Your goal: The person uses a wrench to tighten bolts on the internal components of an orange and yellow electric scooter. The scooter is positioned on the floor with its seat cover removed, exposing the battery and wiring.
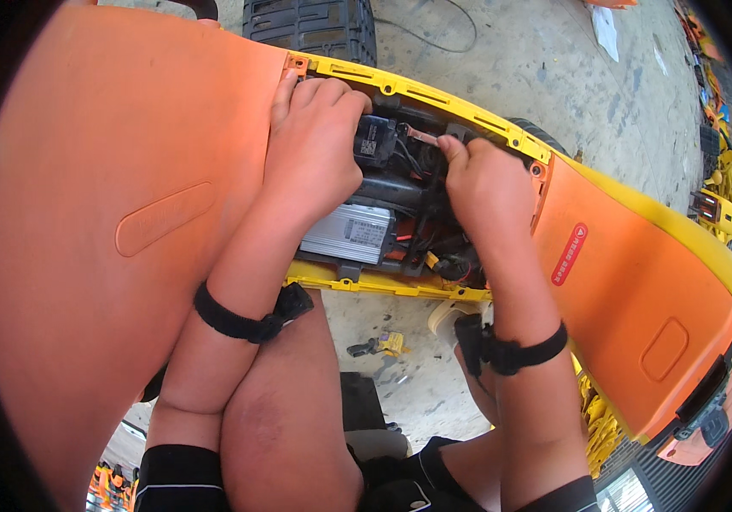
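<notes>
In an open bay of an orange-and-yellow vehicle body (110, 128), my left hand (319, 145) lies at the upper left, fingers curled beside a black box (374, 141) with a square code label, fingertips partly hidden. My right hand (485, 183) is closed on a small metal wrench (421, 136), thumb along its handle, its far end beside the black box and wires. Below the box are a black tube (383, 186) and a silver ribbed controller (340, 232), with loose wires and connectors (447, 264) to the right.
A yellow rim (417, 94) frames the bay; an orange panel (622, 316) with a red label extends right. My bare leg (285, 410) is below. On the concrete floor (511, 60) are a black tire (306, 30), small black and yellow pieces (387, 346), and yellow parts (724, 179) at the right.
</notes>
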`<act>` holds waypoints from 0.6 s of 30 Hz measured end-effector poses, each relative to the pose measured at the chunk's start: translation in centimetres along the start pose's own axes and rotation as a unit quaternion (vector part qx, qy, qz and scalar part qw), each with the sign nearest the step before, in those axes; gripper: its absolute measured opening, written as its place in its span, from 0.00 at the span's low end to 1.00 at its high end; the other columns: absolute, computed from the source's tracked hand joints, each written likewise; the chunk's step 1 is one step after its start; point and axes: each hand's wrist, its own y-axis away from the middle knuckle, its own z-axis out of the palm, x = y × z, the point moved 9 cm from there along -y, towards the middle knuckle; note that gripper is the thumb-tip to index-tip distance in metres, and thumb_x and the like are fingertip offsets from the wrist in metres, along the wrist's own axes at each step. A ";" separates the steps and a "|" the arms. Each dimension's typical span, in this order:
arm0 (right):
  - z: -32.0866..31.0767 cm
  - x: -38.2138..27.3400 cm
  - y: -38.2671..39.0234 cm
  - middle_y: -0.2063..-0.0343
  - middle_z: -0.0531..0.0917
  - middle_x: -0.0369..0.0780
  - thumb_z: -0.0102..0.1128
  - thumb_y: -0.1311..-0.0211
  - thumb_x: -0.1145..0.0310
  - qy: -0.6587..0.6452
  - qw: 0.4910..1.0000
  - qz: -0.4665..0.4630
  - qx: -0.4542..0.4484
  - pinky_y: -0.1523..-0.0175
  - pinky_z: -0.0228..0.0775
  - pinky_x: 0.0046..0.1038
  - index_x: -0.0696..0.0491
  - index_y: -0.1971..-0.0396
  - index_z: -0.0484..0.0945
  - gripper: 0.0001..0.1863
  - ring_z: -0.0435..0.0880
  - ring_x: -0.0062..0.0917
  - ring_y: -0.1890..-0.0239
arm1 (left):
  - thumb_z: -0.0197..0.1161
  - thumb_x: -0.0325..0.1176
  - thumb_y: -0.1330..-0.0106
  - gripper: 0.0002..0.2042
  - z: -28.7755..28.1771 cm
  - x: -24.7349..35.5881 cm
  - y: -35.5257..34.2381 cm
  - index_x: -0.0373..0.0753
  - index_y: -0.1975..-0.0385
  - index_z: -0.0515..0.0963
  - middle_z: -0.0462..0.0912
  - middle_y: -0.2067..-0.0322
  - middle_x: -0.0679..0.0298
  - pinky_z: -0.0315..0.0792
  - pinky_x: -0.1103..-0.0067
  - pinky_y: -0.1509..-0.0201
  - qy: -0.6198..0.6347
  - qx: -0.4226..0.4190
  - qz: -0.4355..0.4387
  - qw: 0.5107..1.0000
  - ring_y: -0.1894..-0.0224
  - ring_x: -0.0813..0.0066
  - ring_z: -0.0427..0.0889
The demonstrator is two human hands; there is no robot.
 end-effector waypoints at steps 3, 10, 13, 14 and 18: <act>0.5 -0.3 1.3 0.75 0.88 0.54 0.59 0.24 0.46 -0.007 0.999 0.035 -0.014 0.58 0.83 0.52 0.54 0.74 0.87 0.27 0.90 0.54 0.68 | 0.63 0.13 0.51 0.25 -0.1 -0.2 -0.2 0.40 0.50 0.83 0.82 0.49 0.62 0.46 0.56 0.15 -0.002 0.004 -0.003 1.000 0.33 0.56 0.73; 1.7 -1.9 5.0 0.80 0.86 0.50 0.58 0.21 0.49 0.011 0.998 0.056 0.034 0.70 0.81 0.48 0.53 0.76 0.83 0.26 0.88 0.49 0.77 | 0.64 0.13 0.52 0.26 0.0 0.1 -0.1 0.40 0.50 0.82 0.81 0.49 0.61 0.45 0.56 0.15 -0.002 -0.007 -0.003 1.000 0.32 0.57 0.73; 1.5 -2.5 5.1 0.80 0.87 0.46 0.59 0.22 0.50 0.023 0.998 0.030 0.058 0.74 0.81 0.42 0.52 0.76 0.82 0.24 0.89 0.43 0.79 | 0.64 0.14 0.52 0.26 0.0 0.0 -0.1 0.40 0.49 0.81 0.81 0.49 0.62 0.44 0.56 0.15 -0.007 -0.010 -0.002 1.000 0.32 0.57 0.74; 1.7 -2.2 4.7 0.80 0.87 0.47 0.59 0.22 0.50 0.000 0.999 0.023 0.034 0.72 0.82 0.44 0.53 0.75 0.82 0.24 0.89 0.44 0.78 | 0.64 0.14 0.52 0.26 -0.1 0.0 -0.3 0.40 0.49 0.81 0.81 0.48 0.62 0.45 0.56 0.15 -0.010 -0.010 -0.001 1.000 0.32 0.57 0.74; 0.8 0.3 2.5 0.74 0.88 0.54 0.58 0.22 0.50 -0.057 0.998 -0.002 -0.041 0.59 0.82 0.53 0.56 0.72 0.84 0.25 0.89 0.54 0.68 | 0.64 0.14 0.53 0.27 -0.1 0.2 -0.2 0.41 0.49 0.81 0.81 0.48 0.62 0.45 0.56 0.15 -0.011 0.004 0.006 1.000 0.32 0.57 0.74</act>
